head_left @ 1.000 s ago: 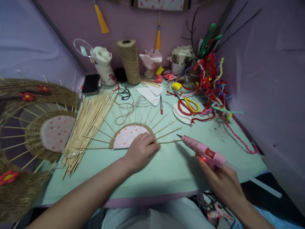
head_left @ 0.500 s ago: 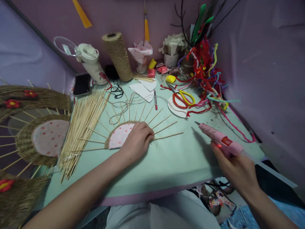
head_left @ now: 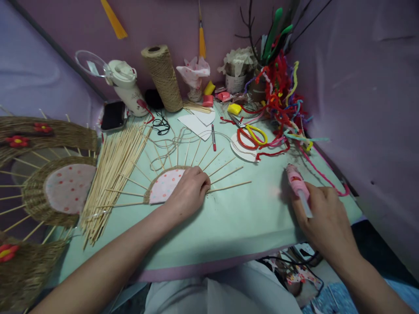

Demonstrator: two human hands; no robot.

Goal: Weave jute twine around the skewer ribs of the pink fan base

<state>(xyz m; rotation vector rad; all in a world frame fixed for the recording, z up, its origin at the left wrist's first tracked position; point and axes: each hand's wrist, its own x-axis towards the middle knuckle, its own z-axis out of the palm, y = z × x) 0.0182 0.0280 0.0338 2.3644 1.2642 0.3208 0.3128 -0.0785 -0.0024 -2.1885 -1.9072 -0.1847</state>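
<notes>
My left hand rests on a half-round piece of pink dotted cloth with a twine rim. Its fingers are curled together over the right end and hide that part. Thin bamboo sticks fan out from the rim. My right hand is closed around a pink hot glue gun over the table's right side. The gun's nose points away from me, and a whitish glue stick sticks out of its back.
Loose bamboo sticks lie in a heap on the left, beside a finished-looking woven fan. Scissors lie on a white disc. Behind stand a twine spool, a white bottle and tangled pipe cleaners.
My right hand has turned the glue gun from pointing left to pointing away from me. My left hand has barely moved on the half-round piece.
</notes>
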